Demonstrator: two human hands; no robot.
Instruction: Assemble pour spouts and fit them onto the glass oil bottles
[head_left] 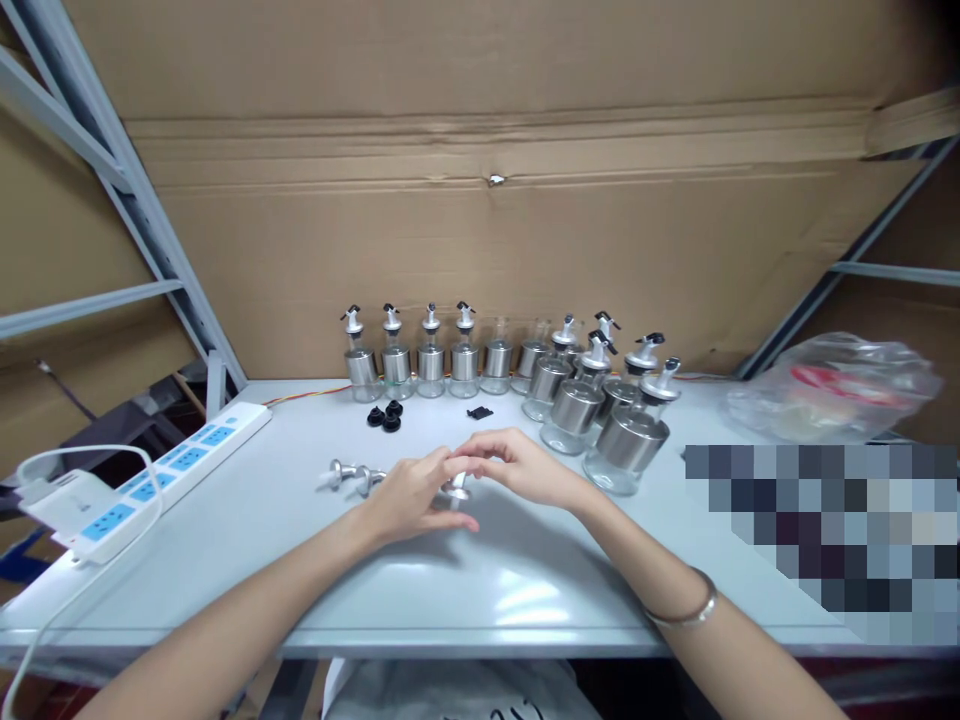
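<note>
My left hand (pixel 412 497) is curled around a silver pour spout (pixel 457 492), low over the table, with its thumb below. From the right, my right hand (pixel 529 468) reaches over the spout's top, fingers bent together and meeting the left fingertips; whatever they pinch is hidden. Beside my left hand lie loose pour spouts (pixel 341 471), partly covered by it. Three black stoppers (pixel 391 424) sit farther back, and small flat black pieces (pixel 480 412) lie behind my hands.
Glass bottles with steel sleeves and fitted spouts (pixel 464 357) line the back; some, like one bottle (pixel 497 358), have no spout. More bottles (pixel 628 440) cluster near my right forearm. A power strip (pixel 172 475) runs along the left, and a plastic bag (pixel 832 390) lies right.
</note>
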